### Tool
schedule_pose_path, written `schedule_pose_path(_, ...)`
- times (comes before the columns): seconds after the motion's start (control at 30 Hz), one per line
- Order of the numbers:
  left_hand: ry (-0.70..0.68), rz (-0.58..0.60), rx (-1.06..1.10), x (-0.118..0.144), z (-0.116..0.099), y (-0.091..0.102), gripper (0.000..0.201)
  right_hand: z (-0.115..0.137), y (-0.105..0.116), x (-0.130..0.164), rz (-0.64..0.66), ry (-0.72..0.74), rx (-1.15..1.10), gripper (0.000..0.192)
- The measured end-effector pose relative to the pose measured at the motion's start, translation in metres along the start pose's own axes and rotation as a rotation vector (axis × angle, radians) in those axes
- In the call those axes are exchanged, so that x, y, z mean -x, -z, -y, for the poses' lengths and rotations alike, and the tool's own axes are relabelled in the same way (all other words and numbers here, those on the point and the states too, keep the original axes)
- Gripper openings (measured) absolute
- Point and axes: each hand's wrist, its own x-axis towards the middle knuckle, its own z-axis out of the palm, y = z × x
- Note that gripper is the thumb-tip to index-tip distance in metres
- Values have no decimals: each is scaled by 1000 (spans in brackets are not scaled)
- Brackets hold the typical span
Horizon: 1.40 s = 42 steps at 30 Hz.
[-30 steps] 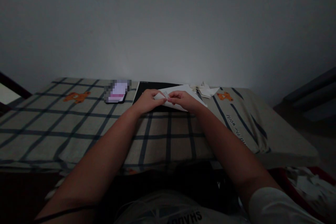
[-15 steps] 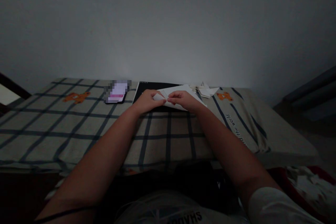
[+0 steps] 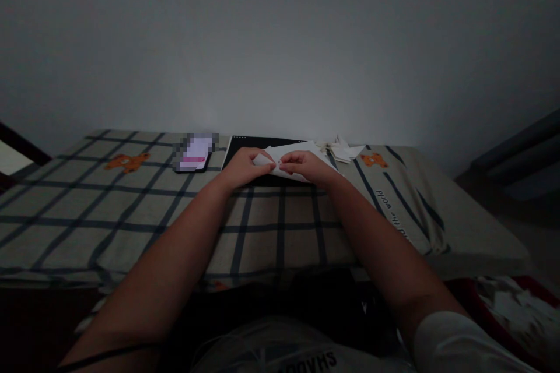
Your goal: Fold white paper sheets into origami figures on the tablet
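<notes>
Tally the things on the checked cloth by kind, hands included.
Hands: 2, left hand and right hand, both pinching the white paper
White paper in hand: 1
Phone: 1
Black pad: 1
Pile of folded paper: 1
Total: 6

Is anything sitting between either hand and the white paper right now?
Nothing visible. The left hand and right hand both pinch the white paper directly, over the black pad.

Left hand (image 3: 245, 166) and right hand (image 3: 306, 165) pinch a white paper (image 3: 292, 158) — over a black board (image 3: 245, 144) on checked cloth (image 3: 131, 210).
</notes>
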Motion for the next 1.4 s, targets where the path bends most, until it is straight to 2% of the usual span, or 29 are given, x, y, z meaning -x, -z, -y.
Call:
schedule_pose_path(0.23, 24, 130, 30, 3, -1, 1, 25, -3, 0, -2, 2, -11, 58, 28)
schedule_pose_path(0.43, 11, 137, 26, 3, -3, -1, 25, -5, 0, -2, 10, -20, 91, 32)
schedule_pose_path(0.6, 0, 106, 11, 2, -2, -1, 23, -2, -1, -2, 72, 10, 115, 31)
schedule_pose_path(0.77, -12, 71, -29, 1, 2, 0, 23, -4, -1, -2, 47, 23, 77, 30)
schedule_pose_path(1.4, 1, 172, -25, 3, -1, 3, 23, -5, -1, -2, 74, 20, 117, 27)
